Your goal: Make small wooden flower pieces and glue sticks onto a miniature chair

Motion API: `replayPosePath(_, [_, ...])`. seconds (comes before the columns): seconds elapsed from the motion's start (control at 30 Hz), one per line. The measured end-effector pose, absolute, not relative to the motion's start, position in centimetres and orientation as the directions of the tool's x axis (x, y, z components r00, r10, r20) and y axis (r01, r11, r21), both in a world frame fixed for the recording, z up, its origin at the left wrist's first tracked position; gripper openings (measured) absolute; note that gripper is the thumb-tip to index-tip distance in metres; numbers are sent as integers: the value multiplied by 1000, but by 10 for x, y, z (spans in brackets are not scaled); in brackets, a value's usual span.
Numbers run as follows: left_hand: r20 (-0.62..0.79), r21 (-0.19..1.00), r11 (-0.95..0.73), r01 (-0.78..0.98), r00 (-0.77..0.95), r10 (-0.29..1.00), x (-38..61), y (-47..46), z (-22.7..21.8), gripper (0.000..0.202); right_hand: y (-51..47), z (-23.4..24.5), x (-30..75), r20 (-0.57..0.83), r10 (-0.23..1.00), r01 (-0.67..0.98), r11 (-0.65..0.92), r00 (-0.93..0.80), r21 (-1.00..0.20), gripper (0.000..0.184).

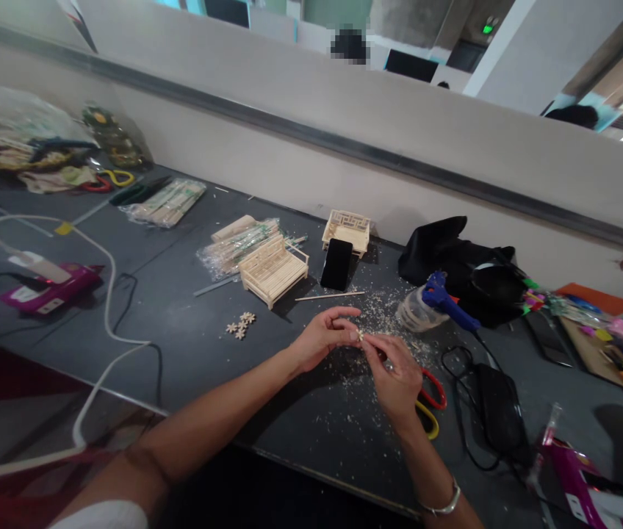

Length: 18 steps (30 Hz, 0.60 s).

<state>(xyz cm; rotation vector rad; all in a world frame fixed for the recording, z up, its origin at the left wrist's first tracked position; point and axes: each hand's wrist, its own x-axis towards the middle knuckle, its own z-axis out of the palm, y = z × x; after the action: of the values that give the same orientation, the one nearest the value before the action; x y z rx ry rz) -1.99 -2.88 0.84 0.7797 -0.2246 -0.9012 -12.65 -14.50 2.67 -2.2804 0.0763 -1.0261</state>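
Note:
Between the fingertips of both hands is a small pale wooden flower [361,335]. My left hand [325,338] pinches it from the left with thumb and fingers. From the right, my right hand [394,367] meets it with closed fingers. Several similar wooden flowers [241,325] lie in a cluster to the left. Beyond the hands stands a miniature bench [274,272] made of thin sticks, and a loose stick [330,296] rests in front of a black phone [336,264]. Scissors [431,400] with red and yellow handles sit partly under my right hand.
A second stick bench [347,232] stands behind the phone. Bagged sticks [237,246] are at the back left. A blue glue gun [447,300] leans on a plastic tub [419,312] at right. White cable [107,294] and a purple power strip [52,288] occupy the left. Wood crumbs litter the table.

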Motion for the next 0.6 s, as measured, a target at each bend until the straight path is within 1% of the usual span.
replayPosePath(0.4, [-144,687,376,621,624,-768,-20,-29,10,51,-145,28,-126,653,-282,207,-798,703,-567,15])
replayPosePath(0.6, [-131,666,396,632,621,-773,-20,-29,8,49,-144,28,-128,608,-362,134,-776,706,-617,15])
